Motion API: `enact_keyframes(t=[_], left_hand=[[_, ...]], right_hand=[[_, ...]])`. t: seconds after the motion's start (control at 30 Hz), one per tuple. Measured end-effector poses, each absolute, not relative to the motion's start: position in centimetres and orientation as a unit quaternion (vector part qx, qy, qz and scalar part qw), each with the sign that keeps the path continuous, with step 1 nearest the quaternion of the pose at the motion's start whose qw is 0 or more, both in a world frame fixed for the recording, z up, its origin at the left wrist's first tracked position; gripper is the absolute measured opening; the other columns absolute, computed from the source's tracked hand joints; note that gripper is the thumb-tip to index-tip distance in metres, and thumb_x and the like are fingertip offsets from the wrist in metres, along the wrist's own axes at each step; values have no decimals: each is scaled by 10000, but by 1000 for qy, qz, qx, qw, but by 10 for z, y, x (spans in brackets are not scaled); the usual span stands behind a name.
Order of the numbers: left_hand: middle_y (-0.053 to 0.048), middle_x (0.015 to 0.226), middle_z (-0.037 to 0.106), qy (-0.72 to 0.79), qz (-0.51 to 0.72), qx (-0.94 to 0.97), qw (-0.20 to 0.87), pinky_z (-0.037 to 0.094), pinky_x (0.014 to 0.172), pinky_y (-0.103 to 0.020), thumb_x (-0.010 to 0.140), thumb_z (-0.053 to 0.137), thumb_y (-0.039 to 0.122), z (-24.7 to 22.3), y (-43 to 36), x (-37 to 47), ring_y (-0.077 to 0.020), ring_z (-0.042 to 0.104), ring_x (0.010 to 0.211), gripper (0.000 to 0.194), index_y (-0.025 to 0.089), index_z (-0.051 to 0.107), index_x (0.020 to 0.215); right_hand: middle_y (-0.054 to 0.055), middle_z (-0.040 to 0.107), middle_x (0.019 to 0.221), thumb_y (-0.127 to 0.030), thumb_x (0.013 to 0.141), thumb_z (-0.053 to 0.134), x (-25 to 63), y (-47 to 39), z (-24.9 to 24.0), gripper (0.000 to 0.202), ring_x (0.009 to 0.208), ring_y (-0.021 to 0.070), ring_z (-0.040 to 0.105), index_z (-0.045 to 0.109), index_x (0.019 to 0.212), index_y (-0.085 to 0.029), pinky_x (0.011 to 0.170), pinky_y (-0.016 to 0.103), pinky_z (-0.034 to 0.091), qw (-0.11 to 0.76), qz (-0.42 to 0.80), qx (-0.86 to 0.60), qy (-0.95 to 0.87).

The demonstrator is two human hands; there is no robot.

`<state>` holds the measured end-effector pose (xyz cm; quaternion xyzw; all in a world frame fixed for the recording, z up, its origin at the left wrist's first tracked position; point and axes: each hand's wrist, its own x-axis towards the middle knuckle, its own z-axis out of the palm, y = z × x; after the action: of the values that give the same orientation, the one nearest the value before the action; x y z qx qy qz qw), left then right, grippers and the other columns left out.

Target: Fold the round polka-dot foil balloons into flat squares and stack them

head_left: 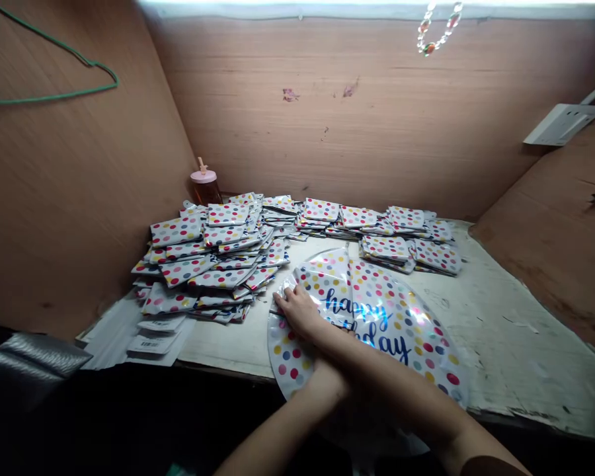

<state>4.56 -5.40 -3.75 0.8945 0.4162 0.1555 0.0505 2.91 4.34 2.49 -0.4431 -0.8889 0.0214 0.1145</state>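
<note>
Crossed forearms (396, 382) up front. Our right hand (300, 308) touches the dotted balloon (377, 311), grip width unclear; left hand (331, 379) mostly hidden beneath, grip we can't tell.

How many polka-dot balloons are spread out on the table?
1: the happy birthday foil balloon, beneath the right hand and overhanging the table. Another may be hidden underneath.

The right hand (300, 307) rests on the left part of a flat, dotted, blue-lettered balloon (421, 324), its forearm (391, 377) crossing over the mostly hidden left hand (333, 381). Folded dotted packets (186, 270) lie in stacks on the table (515, 357) behind and to the left, with 1 pink-lidded bottle (207, 190) beyond them.
</note>
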Motion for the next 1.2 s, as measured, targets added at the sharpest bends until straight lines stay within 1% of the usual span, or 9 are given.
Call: enact_keyframes(t=[0.13,0.23,0.33,0.5,0.63,0.73,0.87,1.0,1.2], left_hand=[[-202,1156,621,528,157,830,87,415,947,-556,900,432,425,-10,-58,11,-372,551,1106,450,178,594,1238],[-154,1389,470,530,193,824,53,320,1054,-567,887,485,439,14,-34,-36,-353,387,1298,522,181,485,1340],[-108,1480,371,466,130,873,54,148,1128,-583,834,516,589,20,-4,-79,-337,260,1383,689,216,406,1403],[-153,1309,537,459,68,885,37,207,1117,-513,808,507,635,23,18,-88,-318,456,1242,685,163,521,1304],[-188,1106,610,469,50,882,12,221,1087,-557,784,545,561,34,25,-64,-347,538,1086,552,97,642,1066],[-175,1084,608,478,67,874,52,418,947,-460,765,561,314,32,33,-62,-323,551,1040,316,115,640,997],[-94,1052,659,487,135,848,159,457,893,-350,720,466,77,29,57,-87,-240,589,998,324,188,647,965],[-42,915,693,493,174,819,235,495,817,-315,794,457,183,42,96,-108,-207,630,867,235,195,637,946],[-28,905,693,416,192,820,344,517,792,-299,740,625,330,57,127,-108,-219,646,873,252,163,641,928]], right_hand=[[95,476,1400,-77,877,389,83,41,16,648,1254,202,473,216,1480,-238,1013,400,435,254,232,-361,-867],[79,417,1457,-76,888,335,147,38,18,554,1352,195,367,358,1418,-231,1104,435,343,326,224,-362,-844],[86,459,1429,-51,877,361,201,34,18,526,1372,220,334,460,1362,-227,1115,472,323,211,107,-385,-892],[85,228,1540,-46,875,418,222,37,13,668,1403,209,239,212,1487,-220,1119,432,332,30,36,-321,-946],[147,357,1478,-32,878,388,219,47,5,568,1377,240,305,341,1435,-127,1098,450,367,48,10,-267,-962],[139,472,1410,-28,854,357,225,50,-2,540,1317,201,424,437,1378,-137,1058,410,423,142,61,-287,-945],[87,612,1255,-93,810,430,228,55,-6,452,1173,193,552,596,1214,-210,993,410,466,264,190,-355,-876],[80,697,970,-198,873,410,219,74,-3,288,930,227,634,677,979,-206,854,410,509,318,270,-466,-780],[24,687,851,-215,808,534,225,80,7,127,833,202,635,660,806,-203,788,315,513,307,333,-477,-753]])
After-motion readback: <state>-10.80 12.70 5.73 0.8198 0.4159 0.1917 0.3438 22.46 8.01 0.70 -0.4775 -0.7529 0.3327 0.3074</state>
